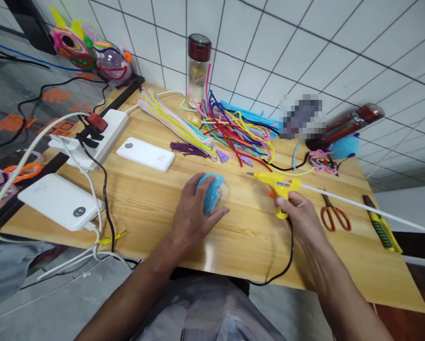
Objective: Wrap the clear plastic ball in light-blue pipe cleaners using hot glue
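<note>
My left hand (194, 208) is closed round a clear plastic ball (224, 193) that rests on the wooden table. Blue fuzzy strips (212, 193) cover the ball's left part; my fingers hide some of it. To the right, my right hand (299, 210) grips a yellow hot glue gun (278, 182) by its handle, held over the table. Its nozzle points left, toward the pipe cleaners' side of the ball. A long white glue stick (361, 206) sticks out of the back, and a black cord hangs from the handle.
Loose pipe cleaners (234, 128) lie at the back beside a glass bottle (198, 71). Scissors (335, 213) and a green-yellow handled tool (381, 227) are at right. Power banks (145, 154), a power strip (99, 142) and cables crowd the left. A balloon-like craft figure (92, 52) stands far left.
</note>
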